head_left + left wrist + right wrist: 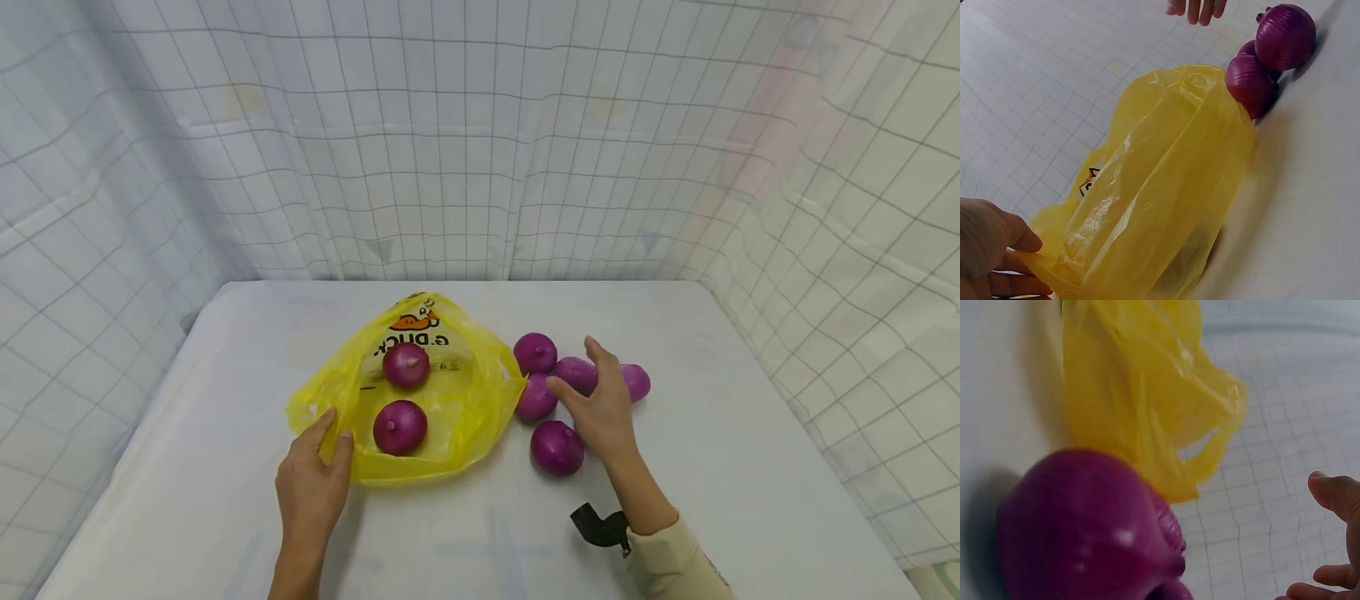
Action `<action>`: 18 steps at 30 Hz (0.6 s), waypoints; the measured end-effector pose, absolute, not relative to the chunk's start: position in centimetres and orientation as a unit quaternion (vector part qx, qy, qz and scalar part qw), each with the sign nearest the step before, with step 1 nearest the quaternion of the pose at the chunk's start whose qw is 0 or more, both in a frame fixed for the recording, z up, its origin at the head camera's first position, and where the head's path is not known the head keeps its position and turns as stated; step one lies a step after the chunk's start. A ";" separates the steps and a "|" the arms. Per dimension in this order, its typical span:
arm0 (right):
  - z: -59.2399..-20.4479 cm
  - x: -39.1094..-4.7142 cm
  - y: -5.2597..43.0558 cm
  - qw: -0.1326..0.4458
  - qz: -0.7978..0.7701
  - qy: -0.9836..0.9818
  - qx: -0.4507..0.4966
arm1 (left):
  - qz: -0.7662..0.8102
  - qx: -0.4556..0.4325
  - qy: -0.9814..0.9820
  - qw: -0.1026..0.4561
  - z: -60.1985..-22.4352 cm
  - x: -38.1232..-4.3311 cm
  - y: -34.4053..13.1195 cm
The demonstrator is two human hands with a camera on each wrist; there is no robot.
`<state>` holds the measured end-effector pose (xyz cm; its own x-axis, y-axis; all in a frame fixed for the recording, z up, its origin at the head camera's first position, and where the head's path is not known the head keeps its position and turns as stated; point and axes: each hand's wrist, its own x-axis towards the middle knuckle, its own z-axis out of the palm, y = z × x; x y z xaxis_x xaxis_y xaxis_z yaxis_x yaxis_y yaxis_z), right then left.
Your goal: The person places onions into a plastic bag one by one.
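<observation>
My left hand (311, 483) pinches the left rim of a yellow plastic bag (480, 417), thumb on one side and fingers on the other; the left wrist view shows the grip at the bag's edge. The bag lies with its mouth spread. Inside it are two red onions, one onion (406, 365) farther back and another onion (401, 427) nearer me. My right hand (603, 412) hovers with thumb and fingers spread, holding nothing. Below it to the left sits an onion (557, 448); two more, a back onion (536, 354) and a middle onion (537, 397), stand against the bag's right side.
Beyond my right hand lie elongated purple vegetables, one (576, 376) left of the fingers and one (636, 382) partly hidden behind them. A black strap-like piece (600, 527) juts from the right wrist. Gridded white cloth (450, 167) walls in the white table (465, 550).
</observation>
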<state>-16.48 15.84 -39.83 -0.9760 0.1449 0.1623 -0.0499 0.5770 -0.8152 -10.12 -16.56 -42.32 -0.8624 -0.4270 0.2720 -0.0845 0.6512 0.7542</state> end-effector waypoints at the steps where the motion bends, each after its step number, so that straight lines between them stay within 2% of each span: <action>1: -40.0 -16.6 16.4 0.107 0.454 -0.884 -0.035 | -0.392 0.144 -0.881 0.221 -42.4 -10.1 -16.6; 10: -42.3 -17.4 21.0 0.126 0.411 -0.898 -0.090 | -0.392 0.141 -0.882 0.219 -42.4 -10.1 -16.8; 18: -43.9 -18.2 23.4 0.119 0.385 -0.907 -0.118 | -0.396 0.138 -0.880 0.221 -42.4 -10.2 -16.8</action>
<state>-18.20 23.37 -43.90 -0.9436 0.3062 0.1258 0.1223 0.6755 -0.7271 -10.19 -16.78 -42.41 -0.8638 -0.4189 0.2799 -0.0684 0.6479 0.7586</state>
